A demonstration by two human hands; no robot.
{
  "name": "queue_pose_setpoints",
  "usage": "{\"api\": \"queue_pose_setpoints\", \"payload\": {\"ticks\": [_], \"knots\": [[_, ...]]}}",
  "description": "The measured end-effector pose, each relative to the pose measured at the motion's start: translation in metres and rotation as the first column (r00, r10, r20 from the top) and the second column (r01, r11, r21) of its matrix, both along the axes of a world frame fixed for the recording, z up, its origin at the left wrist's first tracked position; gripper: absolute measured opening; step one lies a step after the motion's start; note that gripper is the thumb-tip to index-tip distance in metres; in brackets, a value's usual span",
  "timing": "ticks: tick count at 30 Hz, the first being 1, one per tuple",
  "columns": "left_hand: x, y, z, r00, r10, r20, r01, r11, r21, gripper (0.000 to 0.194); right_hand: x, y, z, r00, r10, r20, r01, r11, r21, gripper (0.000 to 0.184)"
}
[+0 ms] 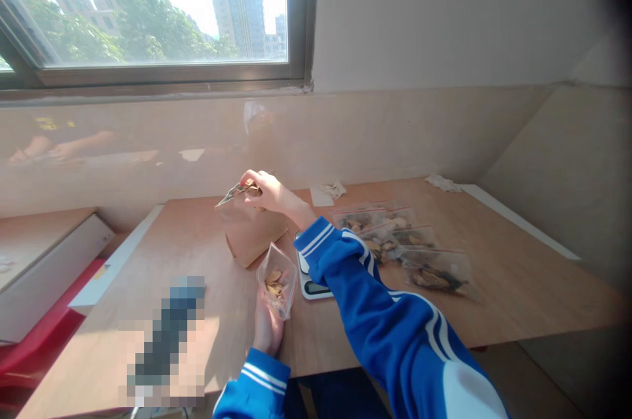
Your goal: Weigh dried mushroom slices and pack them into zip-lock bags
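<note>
My left hand (269,323) is wrapped round a small clear zip bag (289,274), holding it upright with its mouth open. Pale dried slices (274,284) lie inside that bag. Over the open top of a brown paper bag (259,234), my right hand (264,190) has its fingers curled round some brown dried slices (253,189); their exact number is hidden. The paper bag leans on the table behind the zip bag. Under my right forearm is a white digital scale (316,290), mostly covered by the sleeve.
Several filled zip bags (437,274) lie on the table (533,287) to the right. Crumpled white tissue (334,190) rests near the wall, with another white piece (443,183) farther right. A blurred-out dark object (168,333) lies at the left front. Red stools (44,327) stand beyond the left edge.
</note>
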State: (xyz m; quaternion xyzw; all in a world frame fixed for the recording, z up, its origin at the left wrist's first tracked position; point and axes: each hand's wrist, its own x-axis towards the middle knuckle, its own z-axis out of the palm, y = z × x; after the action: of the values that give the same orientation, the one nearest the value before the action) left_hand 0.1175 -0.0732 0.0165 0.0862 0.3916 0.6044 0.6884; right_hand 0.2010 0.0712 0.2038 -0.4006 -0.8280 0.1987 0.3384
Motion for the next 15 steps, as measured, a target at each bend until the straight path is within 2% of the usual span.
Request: {"api": "queue_pose_setpoints", "payload": {"ticks": [5, 8, 12, 15], "knots": [[-0.002, -0.005, 0.004, 0.999, -0.041, 0.034, 0.041, 0.999, 0.002, 0.043, 0.007, -0.015, 0.016, 0.991, 0.096, 0.098, -0.086, 0.991, -0.099, 0.018], [-0.002, -0.007, 0.007, 0.999, -0.038, 0.030, 0.037, 0.999, 0.015, 0.041, 0.012, -0.021, 0.027, 0.960, 0.147, 0.239, -0.108, 0.980, -0.170, 0.013], [0.001, -0.006, 0.013, 1.000, -0.009, 0.024, 0.008, 0.999, 0.033, 0.037, 0.016, -0.037, 0.044, 0.822, 0.166, 0.545, -0.008, 0.960, -0.280, 0.019], [0.001, -0.007, 0.014, 1.000, -0.002, 0.019, 0.001, 0.999, 0.040, 0.035, 0.016, -0.052, 0.053, 0.735, 0.165, 0.657, 0.080, 0.942, -0.326, 0.021]]}}
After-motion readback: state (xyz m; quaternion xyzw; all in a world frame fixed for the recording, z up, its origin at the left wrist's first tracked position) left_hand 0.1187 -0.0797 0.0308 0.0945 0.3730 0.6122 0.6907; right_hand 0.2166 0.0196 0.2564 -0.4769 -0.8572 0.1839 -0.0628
